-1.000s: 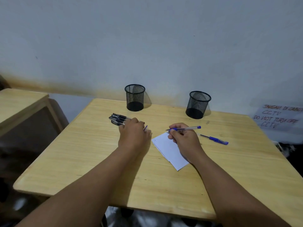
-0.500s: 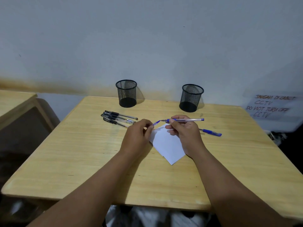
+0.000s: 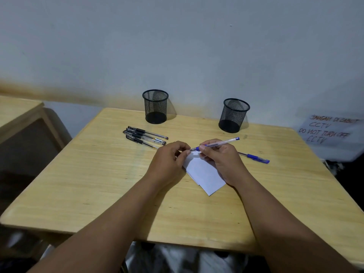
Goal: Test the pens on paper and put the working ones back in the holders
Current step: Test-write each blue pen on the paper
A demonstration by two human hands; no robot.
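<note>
Pale wall rises behind a light wooden surface (image 3: 98, 174) where both hands meet near the middle. The right hand (image 3: 222, 160) has its grip closed round a clear pen with blue ends (image 3: 218, 143), thumb and fingers pinching the barrel, tip pointing toward the left hand (image 3: 169, 160). That hand's grip is narrow, thumb and forefinger pinched right at the pen's tip; what they hold there is too small to tell. Under and between both hands lies the white paper (image 3: 204, 174), one corner pointing toward the person. Just right of the grip lies a second blue pen (image 3: 254, 157). Left and beyond lies a bunch of black pens (image 3: 145, 135). Farther back stand two black mesh holders, the left holder (image 3: 155, 106) and the right holder (image 3: 233, 115). A handwritten sign (image 3: 329, 130) hangs at far right.
</note>
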